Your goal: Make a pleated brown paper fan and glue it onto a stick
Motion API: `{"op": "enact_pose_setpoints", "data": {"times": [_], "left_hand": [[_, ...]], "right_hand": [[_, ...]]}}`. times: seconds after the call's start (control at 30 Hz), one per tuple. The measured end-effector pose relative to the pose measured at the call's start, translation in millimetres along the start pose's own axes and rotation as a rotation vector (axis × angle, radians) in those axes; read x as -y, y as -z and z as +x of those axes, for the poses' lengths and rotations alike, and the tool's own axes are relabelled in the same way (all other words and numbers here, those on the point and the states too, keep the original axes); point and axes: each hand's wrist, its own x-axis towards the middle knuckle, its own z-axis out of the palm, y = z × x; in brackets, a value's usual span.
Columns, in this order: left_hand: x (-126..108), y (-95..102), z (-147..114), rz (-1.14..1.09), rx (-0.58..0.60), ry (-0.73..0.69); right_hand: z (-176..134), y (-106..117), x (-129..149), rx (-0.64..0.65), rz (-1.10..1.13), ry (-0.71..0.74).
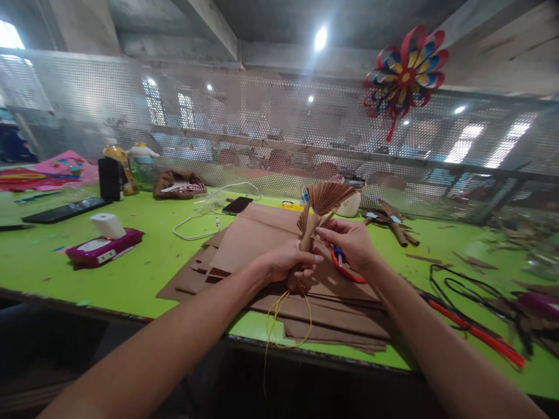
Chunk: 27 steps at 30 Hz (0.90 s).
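Over the stack of brown paper, my left hand (294,262) is closed round the rolled stem of a brown paper fan craft (309,230). Its large pleated fan (329,198) spreads at the top, with a smaller pleated fan (303,218) on the left side. Thumb and fingertips of my right hand (351,241) pinch the craft at the base of the large fan. Yellow string (276,326) hangs in loops below my left hand. Red-handled scissors (349,273) show just under my right hand; whether they lie on the paper or touch the hand I cannot tell.
Brown paper sheets (257,233) cover the middle of the green table (144,233). A purple device (105,247) and a white cable (192,235) are on the left. Finished-looking paper pieces (395,224) and a red-handled tool (476,331) with black cord lie right. Perforated metal panel (262,122) stands behind.
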Motion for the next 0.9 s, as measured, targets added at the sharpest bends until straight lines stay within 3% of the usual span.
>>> {"op": "enact_pose_setpoints", "data": {"times": [0.9], "left_hand": [[-0.6,0.9,-2.7,0.014,0.065,-0.012]], "right_hand": [[-3.3,-2.0,-0.1,-0.062,-0.169,0.047]]}}
